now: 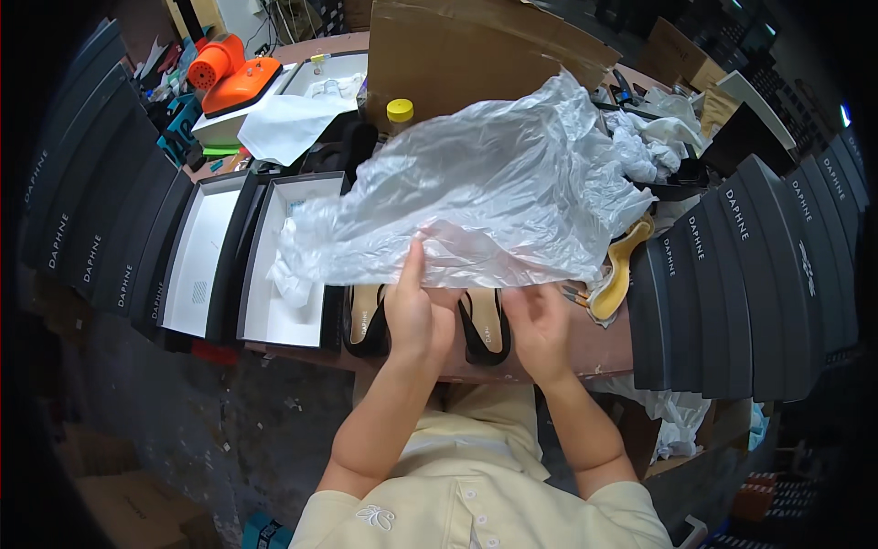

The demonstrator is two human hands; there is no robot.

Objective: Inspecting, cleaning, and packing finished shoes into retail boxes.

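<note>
While both bare forearms (389, 421) angle up and inward with elbows bent, the left hand (425, 320) grasps the near edge of a crumpled plastic sheet (485, 183), thumb on top; whether the right hand (541, 329) grips or merely meets that edge cannot be told. Spread above the table (599, 352), the sheet covers the far parts of two black shoes (485, 329). It looks light, limp, slippery and easily torn, best held by gathered edges at both sides.

You have two hands (422, 316) (541, 331), one white sheet (485, 183), two shoes (366, 340) (487, 337), two open box parts (197, 247) (274, 320) at your left, one orange machine (240, 87) and one yellow cap (400, 111).
</note>
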